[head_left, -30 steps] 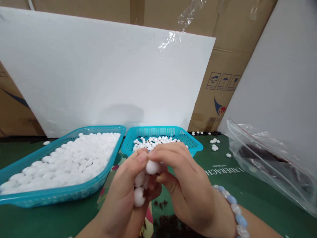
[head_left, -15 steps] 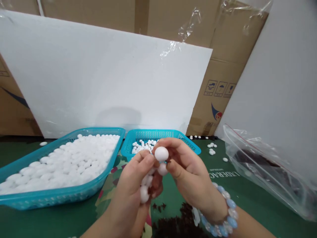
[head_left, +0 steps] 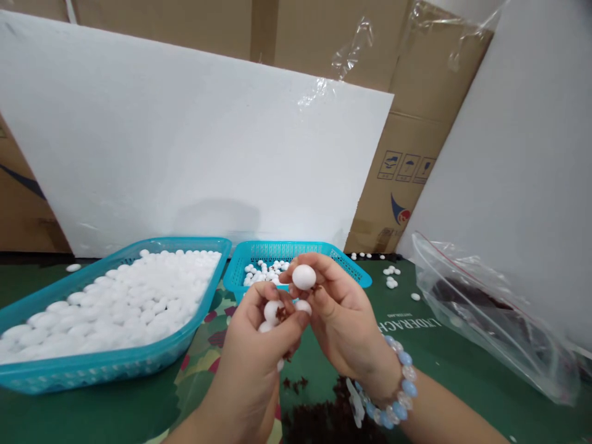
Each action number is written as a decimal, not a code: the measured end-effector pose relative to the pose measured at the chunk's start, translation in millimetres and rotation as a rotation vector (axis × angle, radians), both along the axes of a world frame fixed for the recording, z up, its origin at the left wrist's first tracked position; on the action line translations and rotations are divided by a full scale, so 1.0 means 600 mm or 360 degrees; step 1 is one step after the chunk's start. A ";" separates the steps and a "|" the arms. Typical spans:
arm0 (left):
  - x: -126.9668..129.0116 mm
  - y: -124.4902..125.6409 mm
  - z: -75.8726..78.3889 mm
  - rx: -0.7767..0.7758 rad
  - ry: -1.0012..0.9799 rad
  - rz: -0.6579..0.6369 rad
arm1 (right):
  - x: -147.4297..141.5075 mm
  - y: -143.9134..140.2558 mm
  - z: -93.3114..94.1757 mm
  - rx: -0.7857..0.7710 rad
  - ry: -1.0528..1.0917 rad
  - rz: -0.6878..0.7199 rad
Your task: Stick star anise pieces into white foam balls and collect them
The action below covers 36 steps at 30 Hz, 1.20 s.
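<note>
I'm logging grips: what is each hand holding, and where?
The right hand pinches one smooth white oval bead by its sides at the fingertips. The left hand cups several similar white beads in its curled fingers.

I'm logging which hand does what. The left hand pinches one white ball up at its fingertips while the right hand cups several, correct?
Not quite: the hands are swapped. In the head view the right hand pinches the single white ball at its fingertips, while the left hand cups several balls.

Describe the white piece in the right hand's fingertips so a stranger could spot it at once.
Start at the small teal basket behind the hands. Just in front, the right hand pinches one white oval bead. It is raised alone, clear of the few cupped in the left hand.
</note>
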State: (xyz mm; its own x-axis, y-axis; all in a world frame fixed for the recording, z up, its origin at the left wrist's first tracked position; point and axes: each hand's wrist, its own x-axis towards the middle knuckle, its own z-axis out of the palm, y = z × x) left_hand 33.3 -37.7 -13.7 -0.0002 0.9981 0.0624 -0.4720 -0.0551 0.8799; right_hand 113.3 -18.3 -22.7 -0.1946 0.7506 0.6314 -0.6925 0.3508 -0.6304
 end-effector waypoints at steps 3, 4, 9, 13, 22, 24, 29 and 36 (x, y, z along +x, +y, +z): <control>0.000 0.005 -0.001 0.0009 0.0013 -0.0006 | -0.001 0.000 0.000 0.0016 -0.0004 0.0023; 0.000 0.007 -0.002 0.0010 0.0016 -0.0007 | -0.002 0.000 0.000 0.0010 -0.0004 0.0024; -0.003 0.014 -0.006 0.0020 0.0074 -0.0022 | -0.006 0.001 -0.005 -0.0076 -0.0002 0.0032; -0.005 0.019 -0.009 0.0029 0.0136 0.0015 | -0.007 0.006 -0.009 -0.0125 -0.0020 0.0050; -0.007 0.020 -0.012 0.0013 0.0165 0.0038 | -0.007 0.015 -0.011 -0.0163 0.0004 0.0067; -0.008 0.020 -0.007 0.0026 0.0129 0.0045 | -0.005 0.015 -0.009 -0.0145 0.0009 0.0055; -0.014 0.022 0.008 0.0050 0.0089 0.0075 | 0.006 0.013 -0.003 0.0074 -0.0066 -0.0079; -0.028 0.007 0.028 0.0462 0.0182 0.0209 | 0.012 0.009 0.001 0.0156 -0.0176 -0.0061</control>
State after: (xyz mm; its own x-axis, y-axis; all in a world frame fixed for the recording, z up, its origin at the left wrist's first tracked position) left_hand 16.5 -33.3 3.4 -0.1041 0.9306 0.3511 -0.3434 -0.3649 0.8654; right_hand 120.4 -12.6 -21.8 -0.2397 0.6946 0.6783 -0.6055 0.4392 -0.6637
